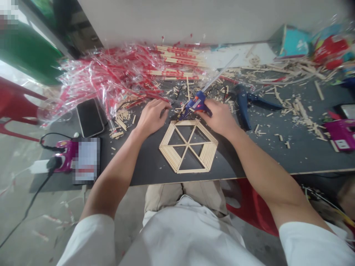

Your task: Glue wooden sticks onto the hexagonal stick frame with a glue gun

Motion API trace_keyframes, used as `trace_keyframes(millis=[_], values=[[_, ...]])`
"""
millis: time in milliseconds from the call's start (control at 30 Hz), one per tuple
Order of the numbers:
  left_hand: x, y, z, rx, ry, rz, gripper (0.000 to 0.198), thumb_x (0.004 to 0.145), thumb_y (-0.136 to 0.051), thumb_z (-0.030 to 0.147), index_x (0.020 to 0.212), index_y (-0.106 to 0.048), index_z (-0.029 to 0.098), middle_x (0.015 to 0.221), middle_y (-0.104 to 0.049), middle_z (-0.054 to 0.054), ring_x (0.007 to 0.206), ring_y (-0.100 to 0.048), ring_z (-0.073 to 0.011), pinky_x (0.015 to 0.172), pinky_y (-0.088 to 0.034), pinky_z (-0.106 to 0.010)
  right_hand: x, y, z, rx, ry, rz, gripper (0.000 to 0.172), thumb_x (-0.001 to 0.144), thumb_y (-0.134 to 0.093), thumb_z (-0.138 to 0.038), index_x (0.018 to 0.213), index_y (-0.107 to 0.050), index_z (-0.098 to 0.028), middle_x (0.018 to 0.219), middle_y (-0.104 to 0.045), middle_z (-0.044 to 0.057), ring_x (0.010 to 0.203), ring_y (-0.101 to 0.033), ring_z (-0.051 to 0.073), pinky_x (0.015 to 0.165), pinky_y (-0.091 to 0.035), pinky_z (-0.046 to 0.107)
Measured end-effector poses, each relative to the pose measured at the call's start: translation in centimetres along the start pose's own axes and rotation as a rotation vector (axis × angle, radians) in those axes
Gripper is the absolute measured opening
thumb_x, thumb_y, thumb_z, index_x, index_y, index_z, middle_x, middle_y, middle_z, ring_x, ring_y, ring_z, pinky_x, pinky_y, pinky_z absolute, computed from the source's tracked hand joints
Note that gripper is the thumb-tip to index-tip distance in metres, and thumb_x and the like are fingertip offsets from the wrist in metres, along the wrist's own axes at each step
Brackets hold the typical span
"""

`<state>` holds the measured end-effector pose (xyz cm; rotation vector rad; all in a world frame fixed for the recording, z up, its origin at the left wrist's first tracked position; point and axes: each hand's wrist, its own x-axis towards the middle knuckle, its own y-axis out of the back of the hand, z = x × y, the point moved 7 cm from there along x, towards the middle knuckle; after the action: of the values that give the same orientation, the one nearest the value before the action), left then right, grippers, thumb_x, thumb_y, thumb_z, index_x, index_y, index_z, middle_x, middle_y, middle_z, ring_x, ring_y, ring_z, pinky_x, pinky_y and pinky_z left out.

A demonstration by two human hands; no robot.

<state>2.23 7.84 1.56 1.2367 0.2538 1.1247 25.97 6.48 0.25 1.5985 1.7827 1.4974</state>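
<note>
Wooden hexagon frame (188, 146) lies on the table (277, 155). The right hand (219, 118) clamps a blue glue gun (197, 103) at its far edge. The left hand (152, 116) is curled beside the nozzle (183, 114); I cannot tell if it holds anything. Gluing seems in hand, and it calls for steady aim.

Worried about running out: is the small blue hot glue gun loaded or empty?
Loaded: a long clear glue stick juts from the back of the blue glue gun in the right hand.

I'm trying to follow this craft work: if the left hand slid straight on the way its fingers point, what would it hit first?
Probably the loose stick offcuts just past the left hand; the hot glue gun in the right hand lies slightly aside, though depth is unclear.
</note>
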Motion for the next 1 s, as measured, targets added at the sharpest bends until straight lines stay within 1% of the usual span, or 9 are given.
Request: trace_keyframes(millis=[200, 400, 600, 800, 900, 1000], values=[[0.01, -0.25, -0.12, -0.041, 0.019, -0.013, 0.027, 0.100, -0.051, 0.022, 0.110, -0.076, 0.018, 0.110, -0.079, -0.009, 0.105, -0.071, -0.0250, 0.099, -0.055, -0.041, 0.00, -0.07, 0.05, -0.005, -0.007, -0.003, 0.032, 0.100, -0.061, -0.032, 0.129, -0.068, -0.021, 0.124, -0.077, 0.016, 0.112, -0.073, 0.038, 0.098, -0.058, 0.054], [0.06, -0.36, -0.01, -0.069, 0.036, -0.038, 0.025, 0.099, -0.052, 0.021, 0.109, -0.075, 0.020, 0.107, -0.078, -0.008, 0.106, -0.071, -0.0250, 0.100, -0.056, -0.041, 0.05, -0.02, -0.06, -0.005, -0.005, -0.006, 0.031, 0.099, -0.062, -0.033, 0.128, -0.068, -0.022, 0.121, -0.077, 0.015, 0.111, -0.073, 0.038, 0.097, -0.059, 0.054], [0.01, -0.02, 0.28, -0.136, 0.015, -0.002, 0.024, 0.096, -0.055, 0.019, 0.109, -0.075, 0.019, 0.123, -0.073, -0.012, 0.114, -0.070, -0.0254, 0.103, -0.057, -0.042, 0.03, 0.05, 0.02, -0.007, -0.004, -0.011, 0.031, 0.099, -0.063, -0.033, 0.127, -0.068, -0.021, 0.120, -0.077, 0.016, 0.111, -0.073, 0.038, 0.097, -0.059, 0.054], [-0.04, -0.30, 0.50, -0.167, -0.005, -0.030, 0.023, 0.095, -0.056, 0.021, 0.108, -0.075, 0.018, 0.120, -0.074, -0.012, 0.108, -0.072, -0.0248, 0.097, -0.059, -0.042, -0.02, 0.02, -0.07, -0.014, 0.005, 0.003, 0.030, 0.100, -0.063, -0.034, 0.128, -0.067, -0.022, 0.119, -0.077, 0.014, 0.111, -0.072, 0.037, 0.097, -0.059, 0.054], [-0.06, -0.52, 0.40, -0.186, 0.014, -0.056, 0.022, 0.095, -0.056, 0.022, 0.109, -0.073, 0.019, 0.117, -0.074, -0.010, 0.103, -0.072, -0.0235, 0.094, -0.060, -0.040, -0.02, 0.07, -0.30, -0.015, 0.007, 0.007, 0.031, 0.099, -0.063, -0.034, 0.128, -0.068, -0.023, 0.117, -0.077, 0.014, 0.110, -0.073, 0.038, 0.096, -0.059, 0.055], [-0.05, -0.54, 0.04, -0.186, 0.026, -0.037, 0.023, 0.095, -0.057, 0.023, 0.112, -0.072, 0.019, 0.112, -0.074, -0.009, 0.094, -0.071, -0.0218, 0.091, -0.059, -0.039, -0.01, 0.19, -0.51, -0.018, 0.013, 0.013, 0.031, 0.099, -0.063, -0.035, 0.127, -0.068, -0.022, 0.116, -0.077, 0.015, 0.110, -0.073, 0.039, 0.096, -0.060, 0.055]])
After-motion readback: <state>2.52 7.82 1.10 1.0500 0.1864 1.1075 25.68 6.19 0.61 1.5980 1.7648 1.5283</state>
